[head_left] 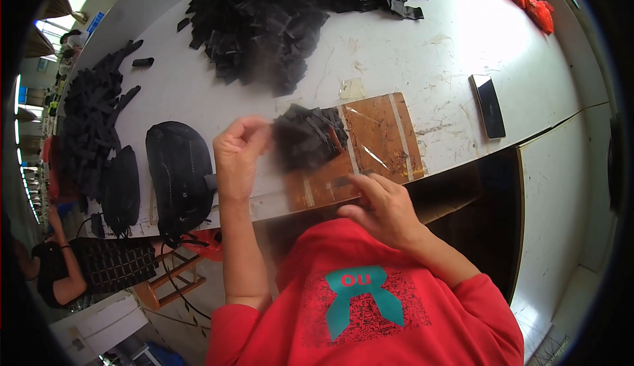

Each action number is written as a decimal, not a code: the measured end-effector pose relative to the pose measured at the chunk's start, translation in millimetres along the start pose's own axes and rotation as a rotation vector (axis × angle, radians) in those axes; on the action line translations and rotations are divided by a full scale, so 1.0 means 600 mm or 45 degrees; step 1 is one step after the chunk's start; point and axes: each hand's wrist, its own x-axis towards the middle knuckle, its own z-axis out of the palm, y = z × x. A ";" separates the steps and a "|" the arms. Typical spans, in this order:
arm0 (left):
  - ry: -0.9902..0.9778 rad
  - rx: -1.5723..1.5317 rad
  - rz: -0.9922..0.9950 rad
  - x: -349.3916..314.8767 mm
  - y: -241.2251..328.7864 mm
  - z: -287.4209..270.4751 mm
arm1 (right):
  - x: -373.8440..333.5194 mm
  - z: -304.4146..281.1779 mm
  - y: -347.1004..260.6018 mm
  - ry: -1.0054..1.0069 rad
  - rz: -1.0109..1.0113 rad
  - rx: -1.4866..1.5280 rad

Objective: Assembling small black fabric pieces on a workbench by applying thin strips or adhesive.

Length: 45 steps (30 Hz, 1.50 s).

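Note:
My left hand (pixel 242 143) is raised at the left side of a small heap of black fabric pieces (pixel 309 136). Its fingers are pinched together, and what they may hold cannot be made out. The heap lies on a brown board (pixel 383 135) with pale tape strips, at the table's near edge. Its left part is smeared by motion. Over the board's near edge is my right hand (pixel 386 213), thumb and forefinger apart, with nothing visible between them. A small dark patch shows on the board beside its fingertips.
A large pile of black pieces (pixel 264 22) covers the far table. Black strips (pixel 92 115) and a black pouch (pixel 179 178) lie left. A phone (pixel 487 106) rests right, a red plastic bag (pixel 525 2) far right. Another person (pixel 59 267) sits at lower left.

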 end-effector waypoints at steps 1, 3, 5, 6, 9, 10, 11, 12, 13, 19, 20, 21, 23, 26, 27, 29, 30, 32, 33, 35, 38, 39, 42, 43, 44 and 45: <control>-0.165 -0.212 -0.134 -0.013 0.011 0.002 | 0.019 0.011 -0.016 0.060 -0.038 0.060; -0.418 -0.443 -0.248 -0.035 0.009 0.011 | 0.047 0.029 -0.020 0.114 -0.070 0.122; -0.368 -0.516 -0.284 -0.061 0.026 0.030 | 0.057 0.043 -0.016 0.123 -0.202 0.123; -0.287 -0.595 -0.305 -0.074 0.034 0.042 | 0.054 0.043 -0.019 0.125 -0.206 0.109; -0.052 -0.662 -0.399 -0.097 0.033 0.053 | 0.057 0.042 -0.013 0.344 -0.381 -0.232; -0.048 -0.667 -0.405 -0.102 0.034 0.054 | 0.055 0.040 -0.011 0.336 -0.379 -0.234; -0.107 -0.624 -0.439 -0.105 0.038 0.054 | 0.053 0.039 -0.009 0.329 -0.391 -0.308; -0.168 -0.580 -0.472 -0.107 0.039 0.055 | 0.051 0.037 -0.008 0.324 -0.404 -0.383; -0.191 -0.591 -0.472 -0.109 0.034 0.057 | 0.050 0.037 -0.008 0.321 -0.401 -0.384; -0.195 -0.547 -0.527 -0.102 0.035 0.067 | 0.041 0.024 -0.005 0.288 -0.425 -0.591; -0.197 -0.547 -0.524 -0.101 0.031 0.066 | 0.041 0.020 -0.005 0.213 -0.311 -0.448; -0.219 -0.487 -0.520 -0.101 0.025 0.063 | 0.042 0.016 -0.007 0.139 -0.198 -0.307; -0.237 -0.429 -0.506 -0.103 0.019 0.061 | 0.042 0.003 -0.023 0.171 -0.169 -0.195; -0.260 -0.220 -0.268 -0.110 0.027 0.066 | 0.042 -0.006 -0.028 0.200 -0.227 -0.012; -0.292 -0.219 -0.275 -0.116 0.032 0.068 | 0.039 -0.007 -0.028 0.226 -0.262 -0.019; -0.363 -0.171 -0.240 -0.115 0.031 0.065 | 0.044 -0.005 -0.024 0.263 -0.329 -0.027; -0.358 -0.172 -0.213 -0.111 0.029 0.067 | 0.048 -0.005 -0.022 0.254 -0.352 -0.056; -0.355 -0.424 -0.398 -0.116 0.029 0.069 | 0.047 -0.001 -0.026 0.247 -0.383 -0.085; -0.361 -0.469 -0.394 -0.117 0.027 0.069 | 0.049 0.003 -0.027 0.258 -0.425 -0.189; -0.349 -0.415 -0.337 -0.120 0.026 0.067 | 0.048 0.011 -0.026 0.264 -0.474 -0.307; -0.346 -0.365 -0.291 -0.119 0.022 0.064 | 0.044 0.013 -0.024 0.275 -0.309 -0.171; -0.356 -0.329 -0.277 -0.120 0.021 0.064 | 0.044 0.010 -0.025 0.276 -0.317 -0.174; -0.350 -0.281 -0.223 -0.116 0.022 0.065 | 0.047 0.007 -0.027 0.182 -0.155 0.087; -0.346 -0.238 -0.165 -0.117 0.026 0.066 | 0.047 0.006 -0.025 0.161 -0.162 0.120; -0.342 -0.196 -0.108 -0.117 0.028 0.068 | 0.046 0.006 -0.022 0.140 -0.167 0.152; -0.342 -0.200 -0.108 -0.119 0.027 0.071 | 0.047 0.008 -0.020 0.140 -0.167 0.148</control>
